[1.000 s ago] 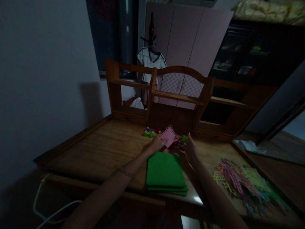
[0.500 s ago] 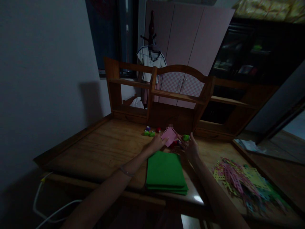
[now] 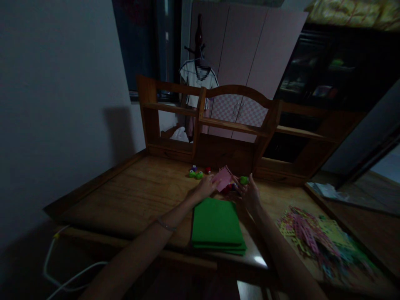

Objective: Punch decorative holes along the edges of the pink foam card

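My left hand (image 3: 206, 186) is closed on a pink sheet (image 3: 223, 179), with a row of small holes or notches along its far edge. Close by on the right, my right hand (image 3: 249, 193) has its fingers spread, the fingertips near the sheet's right corner; whether they touch it I cannot tell. A small green object (image 3: 244, 180) shows between the thumb and fingers of that hand, apparently lying behind them. Dark red and blue pieces (image 3: 230, 188) lie partly hidden under the sheet. Nearer to me sits a stack of green sheets (image 3: 217, 223).
Small green objects with white eye-like spots (image 3: 196, 175), a purple one (image 3: 194, 168) and a red one (image 3: 208, 170) stand behind my left hand. Colourful perforated strips (image 3: 315, 235) are piled on the right. A wooden shelf unit (image 3: 237, 125) borders the table's back.
The pink sheet has turned and tilted slightly in my left hand, whose fingers have shifted on it. My right hand has hardly moved.
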Action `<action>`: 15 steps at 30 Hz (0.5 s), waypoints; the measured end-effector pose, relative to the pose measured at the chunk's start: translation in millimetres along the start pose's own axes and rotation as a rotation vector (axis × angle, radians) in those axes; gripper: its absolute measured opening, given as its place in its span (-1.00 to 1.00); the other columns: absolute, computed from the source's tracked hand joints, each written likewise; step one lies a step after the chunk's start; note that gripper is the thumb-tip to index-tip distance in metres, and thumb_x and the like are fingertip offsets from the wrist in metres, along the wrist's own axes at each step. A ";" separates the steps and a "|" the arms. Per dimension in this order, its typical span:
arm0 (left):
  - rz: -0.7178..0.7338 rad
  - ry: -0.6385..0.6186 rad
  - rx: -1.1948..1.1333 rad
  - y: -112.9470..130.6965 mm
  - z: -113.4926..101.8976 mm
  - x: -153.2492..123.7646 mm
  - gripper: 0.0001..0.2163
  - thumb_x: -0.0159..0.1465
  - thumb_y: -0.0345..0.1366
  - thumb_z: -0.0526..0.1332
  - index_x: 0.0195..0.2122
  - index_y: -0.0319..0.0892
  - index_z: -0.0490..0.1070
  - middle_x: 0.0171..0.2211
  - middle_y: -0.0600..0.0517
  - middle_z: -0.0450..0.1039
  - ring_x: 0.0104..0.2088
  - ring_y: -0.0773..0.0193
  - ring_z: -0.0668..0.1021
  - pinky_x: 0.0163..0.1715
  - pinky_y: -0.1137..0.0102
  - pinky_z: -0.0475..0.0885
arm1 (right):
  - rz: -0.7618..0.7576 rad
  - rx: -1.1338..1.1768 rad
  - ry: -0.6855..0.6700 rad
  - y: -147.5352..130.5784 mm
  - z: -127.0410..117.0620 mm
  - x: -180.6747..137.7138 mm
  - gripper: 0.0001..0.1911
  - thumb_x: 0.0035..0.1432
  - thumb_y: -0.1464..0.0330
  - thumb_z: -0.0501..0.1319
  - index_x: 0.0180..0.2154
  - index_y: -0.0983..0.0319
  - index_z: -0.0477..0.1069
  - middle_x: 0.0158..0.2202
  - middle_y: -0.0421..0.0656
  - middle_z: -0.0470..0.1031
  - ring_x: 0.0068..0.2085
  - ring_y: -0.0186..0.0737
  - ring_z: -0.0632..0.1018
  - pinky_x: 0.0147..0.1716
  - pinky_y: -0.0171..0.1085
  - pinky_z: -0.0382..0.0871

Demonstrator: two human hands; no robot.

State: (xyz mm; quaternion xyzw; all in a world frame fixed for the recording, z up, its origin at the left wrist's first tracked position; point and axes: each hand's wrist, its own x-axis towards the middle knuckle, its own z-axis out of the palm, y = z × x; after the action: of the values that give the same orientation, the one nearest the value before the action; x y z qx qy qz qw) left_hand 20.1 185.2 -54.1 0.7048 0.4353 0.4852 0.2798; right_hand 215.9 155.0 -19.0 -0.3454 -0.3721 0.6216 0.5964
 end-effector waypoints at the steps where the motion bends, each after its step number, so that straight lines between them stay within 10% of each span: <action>1: 0.010 0.001 0.001 -1.4 0.5 0.4 -0.67 0.23 -0.13 0.15 -0.18 -0.32 0.46 -0.30 -0.09 0.50 -0.34 0.24 0.51 -0.32 0.41 0.41 | 0.001 0.003 0.005 0.0 0.0 0.0 -0.59 0.19 -0.03 0.06 -0.39 0.16 0.39 -0.15 -0.11 0.54 -0.03 -0.11 0.50 -0.30 -0.27 0.53; 15: 0.003 0.000 0.003 -1.2 0.0 0.3 -0.65 0.23 -0.12 0.15 -0.14 -0.31 0.45 -0.25 -0.12 0.50 -0.30 0.21 0.51 -0.28 0.39 0.41 | 0.002 0.014 -0.008 0.0 -2.4 1.1 -0.61 0.19 -0.01 0.07 -0.35 0.15 0.40 -0.19 -0.15 0.55 -0.05 -0.10 0.52 -0.31 -0.25 0.53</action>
State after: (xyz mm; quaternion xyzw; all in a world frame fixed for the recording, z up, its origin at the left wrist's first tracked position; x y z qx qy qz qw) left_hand 19.7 186.0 -55.0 0.7058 0.4351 0.4851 0.2778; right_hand 218.0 156.2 -20.1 -0.3390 -0.3700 0.6262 0.5967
